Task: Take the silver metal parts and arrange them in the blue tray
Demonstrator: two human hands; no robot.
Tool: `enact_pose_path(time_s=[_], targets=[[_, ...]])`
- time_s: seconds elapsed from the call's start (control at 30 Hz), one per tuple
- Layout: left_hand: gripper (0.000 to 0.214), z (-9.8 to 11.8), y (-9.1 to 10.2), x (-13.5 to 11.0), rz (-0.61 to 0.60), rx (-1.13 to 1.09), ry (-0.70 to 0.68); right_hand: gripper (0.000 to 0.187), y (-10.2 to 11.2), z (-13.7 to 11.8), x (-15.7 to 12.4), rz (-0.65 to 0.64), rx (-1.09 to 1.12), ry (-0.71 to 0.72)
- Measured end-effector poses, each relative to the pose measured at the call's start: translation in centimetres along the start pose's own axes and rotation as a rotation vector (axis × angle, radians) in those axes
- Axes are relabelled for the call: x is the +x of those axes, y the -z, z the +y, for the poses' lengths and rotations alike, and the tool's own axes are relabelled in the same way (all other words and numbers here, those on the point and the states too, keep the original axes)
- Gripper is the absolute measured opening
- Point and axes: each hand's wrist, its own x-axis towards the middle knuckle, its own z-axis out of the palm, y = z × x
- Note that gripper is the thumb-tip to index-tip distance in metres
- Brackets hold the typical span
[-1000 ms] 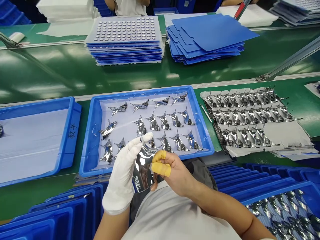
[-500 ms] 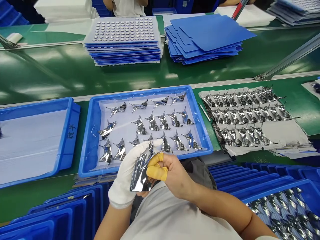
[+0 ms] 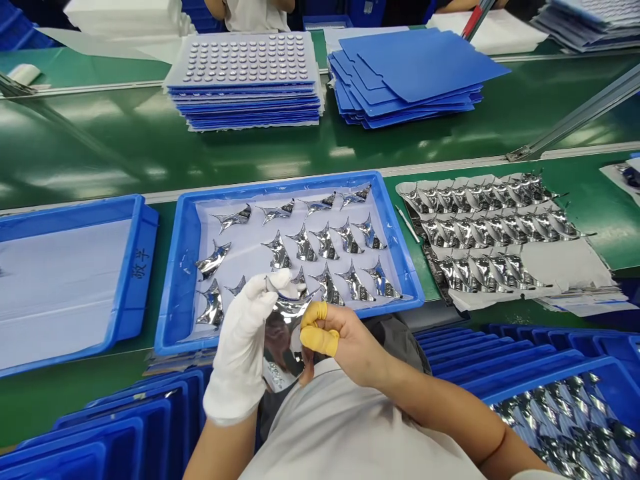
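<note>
In front of my body I hold a mirror-shiny, curved metal piece (image 3: 285, 340) with pointed corners. My left hand (image 3: 245, 333), in a white glove, grips its left edge and upper corner. My right hand (image 3: 337, 333), with yellow covers on the fingertips, pinches its right edge. Just beyond my hands a blue tray (image 3: 167, 287) with a pale lining holds several more shiny pieces (image 3: 327, 287) in loose rows. My left hand hides part of the nearest row.
At left stands another blue tray (image 3: 125, 287). To the right, shiny parts (image 3: 480, 233) lie in rows on paper, beside a white pen-like stick (image 3: 407, 223). Blue sheets (image 3: 425, 63) and a stack with round pieces (image 3: 245, 80) are behind. Stacked blue trays (image 3: 125, 427) stand below, and a person (image 3: 255, 13) is opposite.
The shiny piece has been turned in my hands, so a broader face and its curved upper edge now show. My left hand has shifted slightly left. A white sheet at the back left has lifted.
</note>
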Motion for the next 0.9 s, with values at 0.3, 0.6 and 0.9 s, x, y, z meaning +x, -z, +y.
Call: enact_pose_path(time_s=[0.3,0.6,0.9], targets=[[0.022,0.5,0.4,-0.8,-0.069,-0.022,-0.191,0.041,0.7,0.9,0.5,-0.018,-0.065,0.048],[0.023,1.6,0.4,-1.6,-0.098,0.116,-0.335,0.037,1.1,0.0,0.5,0.007,-0.296,0.166],[0.023,1.7,0.9,-1.6,0.004,0.096,-0.294,0.024,1.0,-0.4,-0.2,0.006,-0.581,0.5]])
